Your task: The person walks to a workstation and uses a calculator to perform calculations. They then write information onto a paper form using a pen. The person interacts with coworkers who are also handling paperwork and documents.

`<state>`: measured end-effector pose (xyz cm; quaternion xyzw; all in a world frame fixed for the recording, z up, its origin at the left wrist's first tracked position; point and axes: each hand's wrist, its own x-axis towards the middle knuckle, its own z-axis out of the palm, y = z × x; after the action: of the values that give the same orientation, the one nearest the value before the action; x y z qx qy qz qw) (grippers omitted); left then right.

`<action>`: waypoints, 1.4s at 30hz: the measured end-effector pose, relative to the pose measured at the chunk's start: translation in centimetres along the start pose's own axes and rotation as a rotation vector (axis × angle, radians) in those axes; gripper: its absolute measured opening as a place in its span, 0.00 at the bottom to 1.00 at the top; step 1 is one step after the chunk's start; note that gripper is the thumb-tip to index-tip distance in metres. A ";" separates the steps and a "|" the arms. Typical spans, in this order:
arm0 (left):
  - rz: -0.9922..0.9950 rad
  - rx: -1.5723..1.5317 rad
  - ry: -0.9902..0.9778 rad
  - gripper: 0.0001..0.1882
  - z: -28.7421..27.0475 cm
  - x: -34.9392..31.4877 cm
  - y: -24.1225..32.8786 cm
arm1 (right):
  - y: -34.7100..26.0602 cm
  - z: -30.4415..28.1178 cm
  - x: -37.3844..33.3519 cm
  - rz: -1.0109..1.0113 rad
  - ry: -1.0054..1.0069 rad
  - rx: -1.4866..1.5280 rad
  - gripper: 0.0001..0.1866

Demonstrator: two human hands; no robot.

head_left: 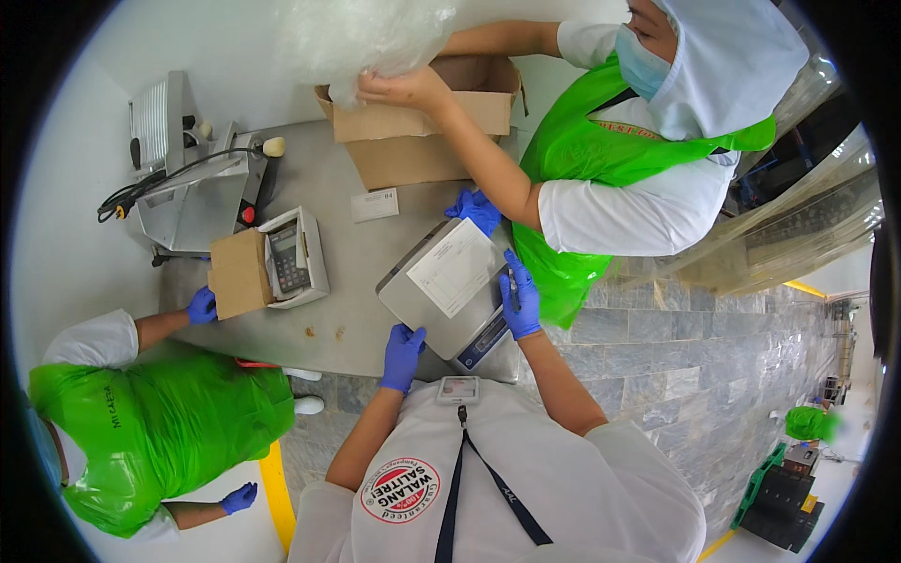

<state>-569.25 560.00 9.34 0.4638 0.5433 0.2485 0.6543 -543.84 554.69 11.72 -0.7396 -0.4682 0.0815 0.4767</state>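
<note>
A weighing scale [397, 284] with a flat metal platform lies at an angle on the steel table in front of me. A printed paper form [456, 267] rests on its platform. My left hand [403, 357], in a blue glove, is at the scale's near left edge with its fingers curled against it. My right hand [521, 296], also gloved in blue, is closed round a slim dark pen [513, 293] beside the scale's right edge and the form. Just beyond the scale lies something blue like crumpled gloves [476, 211].
Beyond the scale, a bare-handed co-worker [619, 188] holds clear plastic [361, 42] over a cardboard box [413, 159]. Left on the table [366, 324], an opened box [310, 249] holds a keypad device. A metal slicer [202, 202] stands behind; another co-worker [169, 422] touches the box flap.
</note>
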 end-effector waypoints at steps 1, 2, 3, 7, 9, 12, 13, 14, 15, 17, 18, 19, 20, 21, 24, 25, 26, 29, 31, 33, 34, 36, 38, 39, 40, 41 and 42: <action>-0.021 -0.043 -0.007 0.13 0.1 0.2 0.1 | 0.1 0.0 0.1 -0.018 0.029 -0.006 0.23; -0.042 -0.086 -0.010 0.13 0.0 0.4 0.3 | -0.1 0.0 0.3 -0.037 0.056 -0.008 0.24; -0.034 -0.073 0.000 0.12 0.0 0.4 0.4 | -0.4 0.1 0.4 -0.056 0.083 -0.011 0.24; 0.028 0.023 0.067 0.12 -0.9 1.0 -0.6 | -1.7 -0.2 -0.1 0.062 0.014 0.005 0.24; 0.116 0.069 0.120 0.13 -1.6 2.2 -0.4 | -2.4 0.1 -0.8 0.068 -0.005 -0.005 0.23; 0.239 0.160 0.177 0.16 -2.5 3.8 0.8 | -3.0 1.1 -1.4 -0.003 0.062 0.032 0.22; 0.259 0.226 0.181 0.17 -3.0 4.4 1.5 | -3.1 1.4 -1.3 -0.005 0.069 0.058 0.22; 0.276 0.289 0.192 0.18 -3.5 4.8 2.4 | -3.3 1.7 -1.2 -0.008 0.070 0.085 0.21; 0.263 0.373 0.169 0.19 -3.9 5.2 3.2 | -3.5 1.8 -1.1 -0.010 0.072 0.112 0.21; 0.238 0.540 0.119 0.20 -4.6 5.9 4.9 | -3.2 2.0 -0.8 0.047 0.061 0.138 0.21; 0.248 0.748 0.093 0.20 -4.9 6.0 6.3 | -3.1 2.0 -0.5 0.078 0.058 0.149 0.22; 0.255 0.957 0.065 0.19 -5.3 6.2 7.7 | -3.0 2.0 -0.1 0.060 0.071 0.118 0.22; 0.256 1.167 0.042 0.19 -5.6 5.9 9.2 | -3.1 2.0 0.2 0.042 0.077 0.092 0.22; 0.229 1.207 0.070 0.18 -5.5 5.6 10.8 | -3.1 2.1 0.7 0.024 0.085 0.064 0.22; 0.299 1.288 0.118 0.17 -4.4 4.9 13.4 | -3.1 2.3 1.4 -0.032 0.070 0.009 0.22; 0.428 1.287 0.112 0.18 -4.1 4.7 13.3 | -3.1 2.5 1.8 -0.063 0.054 0.041 0.22; 0.544 1.284 0.105 0.20 -3.8 3.9 12.9 | -3.5 2.6 2.2 -0.087 0.027 0.076 0.23; 0.615 1.228 -0.052 0.27 -2.3 1.6 10.9 | -4.3 1.5 2.9 -0.248 -0.057 -0.136 0.26; 0.656 1.260 -0.019 0.31 -2.1 0.9 8.5 | -5.4 1.3 2.7 -0.353 -0.103 -0.262 0.29; 0.690 1.278 -0.008 0.34 -1.7 0.3 7.7 | -5.1 1.8 1.8 -0.401 -0.176 -0.157 0.28; 0.694 1.279 -0.013 0.34 -1.5 0.0 7.4 | -5.1 2.1 1.3 -0.424 -0.212 -0.103 0.27; 0.706 1.259 -0.019 0.35 -1.1 -0.1 7.3 | -5.5 2.9 0.7 -0.388 -0.251 -0.018 0.26; 0.715 1.219 -0.033 0.35 -0.6 -0.2 6.8 | -6.1 3.5 0.4 -0.371 -0.243 0.039 0.24; 0.724 1.218 -0.021 0.35 -0.4 -0.3 6.7 | -6.3 3.8 0.2 -0.297 -0.262 0.072 0.23; 0.733 1.218 -0.010 0.35 -0.2 -0.5 6.6 | -6.4 4.1 0.1 -0.222 -0.280 0.103 0.22; 0.744 1.218 0.002 0.35 -0.1 -0.5 6.6 | -6.5 4.3 0.2 -0.147 -0.296 0.134 0.21; 0.731 1.227 -0.018 0.35 0.0 -0.7 6.6 | -6.4 4.8 0.3 -0.166 -0.266 0.145 0.20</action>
<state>-568.26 562.35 15.47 0.9027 0.3894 0.0977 0.1547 -550.33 558.59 14.26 -0.6448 -0.5795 0.1724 0.4677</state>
